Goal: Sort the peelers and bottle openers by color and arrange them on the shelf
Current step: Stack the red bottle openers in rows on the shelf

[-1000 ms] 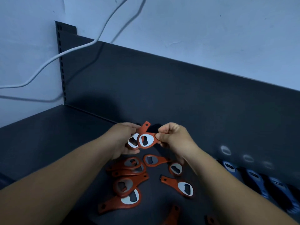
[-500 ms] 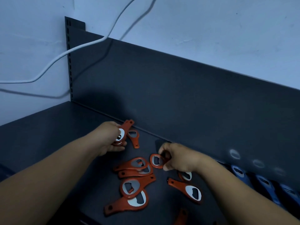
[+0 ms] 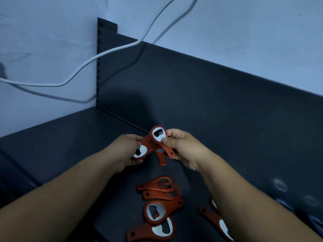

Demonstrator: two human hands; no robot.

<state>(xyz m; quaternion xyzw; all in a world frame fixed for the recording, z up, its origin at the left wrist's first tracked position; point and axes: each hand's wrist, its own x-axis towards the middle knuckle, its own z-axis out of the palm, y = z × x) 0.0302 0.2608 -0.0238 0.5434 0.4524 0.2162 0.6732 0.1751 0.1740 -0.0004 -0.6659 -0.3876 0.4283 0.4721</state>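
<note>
The left hand (image 3: 125, 151) grips one orange opener (image 3: 140, 151); at its three o'clock the right hand (image 3: 183, 149) pinches a second opener (image 3: 158, 135). Loose openers (image 3: 172, 205) lie at six o'clock on the shelf (image 3: 61, 140).

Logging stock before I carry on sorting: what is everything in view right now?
left-held opener: one, orange-red, raised, head low.
right-held opener: one, orange-red, raised, head up.
third opener: one, orange-red, handle showing beneath those two.
loose openers: about six, orange-red, lying between the forearms.
blue openers: count unclear, blue, far right, blurred.
shelf: one, dark grey, with back panel.
cable: one, white, across the wall.
left hand: one, grips its opener.
right hand: one, pinches its opener.
</note>
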